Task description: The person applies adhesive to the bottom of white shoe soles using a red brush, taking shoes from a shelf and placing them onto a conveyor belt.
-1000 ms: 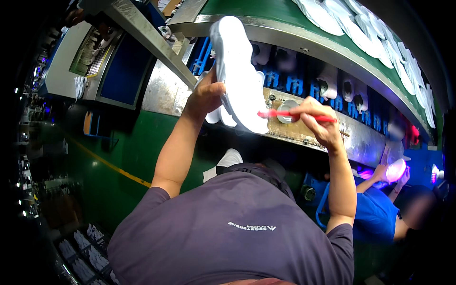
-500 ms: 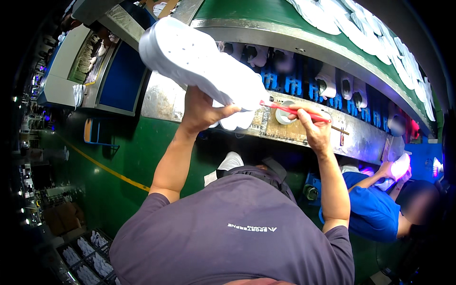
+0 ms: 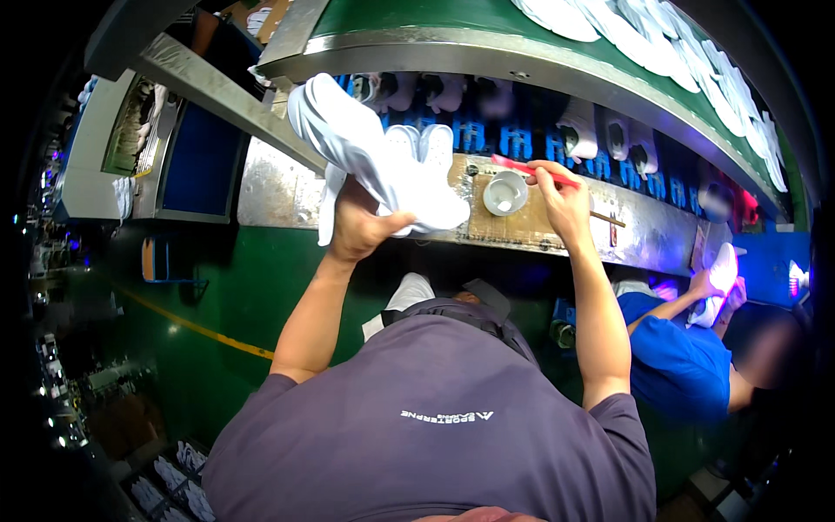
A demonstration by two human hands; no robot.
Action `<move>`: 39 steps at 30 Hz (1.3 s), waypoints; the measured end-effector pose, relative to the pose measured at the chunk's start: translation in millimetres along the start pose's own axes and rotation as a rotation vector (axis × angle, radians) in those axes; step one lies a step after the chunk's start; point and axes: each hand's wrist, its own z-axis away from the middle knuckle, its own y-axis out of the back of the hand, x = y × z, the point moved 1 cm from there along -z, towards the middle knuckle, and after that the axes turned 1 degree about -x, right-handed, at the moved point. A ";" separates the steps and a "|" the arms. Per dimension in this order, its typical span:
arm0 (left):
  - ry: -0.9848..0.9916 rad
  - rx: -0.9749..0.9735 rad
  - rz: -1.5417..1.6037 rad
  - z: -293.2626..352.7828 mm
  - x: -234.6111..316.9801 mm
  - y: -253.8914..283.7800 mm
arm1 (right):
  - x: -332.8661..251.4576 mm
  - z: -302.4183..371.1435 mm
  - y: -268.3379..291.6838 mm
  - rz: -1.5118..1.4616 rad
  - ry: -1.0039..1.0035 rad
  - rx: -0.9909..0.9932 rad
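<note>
At upper centre, the left hand (image 3: 362, 226) grips a white sole (image 3: 372, 161), while rightward the right hand (image 3: 561, 202) pinches a red brush (image 3: 517, 164) near a cup (image 3: 521, 190).

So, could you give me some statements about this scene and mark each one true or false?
1. The left hand holds a white shoe sole. True.
2. The right hand holds a blue tool. False: the right hand holds a red tool.
3. A round cup stands on the bench. True.
4. The co-worker at the right wears a yellow top. False: it is a blue top.
5. White pieces lie on the green surface beyond the bench. True.
</note>
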 end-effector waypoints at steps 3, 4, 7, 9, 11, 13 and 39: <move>0.184 0.072 0.610 9.6 -26.2 -3.9 | 69.3 -22.1 7.7 0.470 -0.168 -0.132; 0.229 0.026 0.711 12.4 -33.5 -5.2 | 88.6 -25.5 6.2 0.423 -0.132 -0.162; 0.307 -0.060 0.799 19.5 -50.6 -10.3 | 130.5 -29.4 -4.2 0.443 -0.103 -0.239; 0.298 -0.082 0.787 18.8 -57.0 -11.4 | 140.7 -29.6 -9.6 0.602 -0.034 -0.272; 0.257 -0.100 0.754 13.9 -58.1 -9.9 | 135.3 -28.9 -9.1 0.512 -0.094 -0.224; 0.244 -0.174 0.818 7.7 -53.8 -8.6 | 112.9 -24.1 1.5 0.322 -0.086 -0.166; -0.280 0.090 -0.199 -31.3 20.8 -6.7 | -59.3 39.5 3.2 -0.270 0.066 -0.269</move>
